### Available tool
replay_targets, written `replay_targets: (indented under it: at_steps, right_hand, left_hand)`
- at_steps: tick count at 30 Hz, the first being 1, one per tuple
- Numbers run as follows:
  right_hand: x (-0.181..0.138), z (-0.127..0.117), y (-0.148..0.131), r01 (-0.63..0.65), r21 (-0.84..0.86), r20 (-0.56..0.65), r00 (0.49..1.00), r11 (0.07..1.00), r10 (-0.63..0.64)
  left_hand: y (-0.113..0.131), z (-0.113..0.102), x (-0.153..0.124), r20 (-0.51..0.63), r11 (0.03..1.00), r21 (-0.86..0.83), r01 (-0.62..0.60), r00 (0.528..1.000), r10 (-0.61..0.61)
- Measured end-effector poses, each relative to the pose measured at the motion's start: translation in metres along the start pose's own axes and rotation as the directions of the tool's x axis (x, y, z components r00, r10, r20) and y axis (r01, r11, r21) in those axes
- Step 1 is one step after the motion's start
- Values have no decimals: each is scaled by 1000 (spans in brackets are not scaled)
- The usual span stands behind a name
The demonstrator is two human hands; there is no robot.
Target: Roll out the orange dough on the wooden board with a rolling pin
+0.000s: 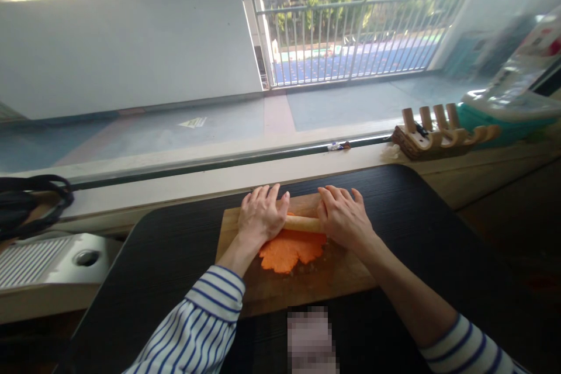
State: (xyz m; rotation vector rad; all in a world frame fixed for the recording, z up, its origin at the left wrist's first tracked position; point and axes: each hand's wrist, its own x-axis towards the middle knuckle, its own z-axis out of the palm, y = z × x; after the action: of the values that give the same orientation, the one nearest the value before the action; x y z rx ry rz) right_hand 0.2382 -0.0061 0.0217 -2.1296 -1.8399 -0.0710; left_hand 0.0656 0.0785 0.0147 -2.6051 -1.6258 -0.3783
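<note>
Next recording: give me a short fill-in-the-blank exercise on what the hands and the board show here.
1. The left hand and the right hand both press, fingers stretched out, on a pale wooden ____.
2. The flat, ragged-edged sheet of dough beneath it is ____ in colour.
3. The dough lies on a rectangular wooden board, which rests on a ____ table.
Missing words: rolling pin; orange; black.
</note>
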Motion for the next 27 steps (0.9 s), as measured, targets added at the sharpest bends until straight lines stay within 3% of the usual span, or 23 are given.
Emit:
replay_targets:
  at_steps: [18, 27]
  right_hand:
    - [3, 0, -1, -27, -14, -2, 1000, 1000, 27]
    - [3, -2, -2, -38, 2, -8, 999, 999, 38]
  left_hand:
    - [-1, 0, 17, 78, 999, -35, -10, 997, 12]
    - [0, 1, 24, 47, 998, -33, -49, 998, 51]
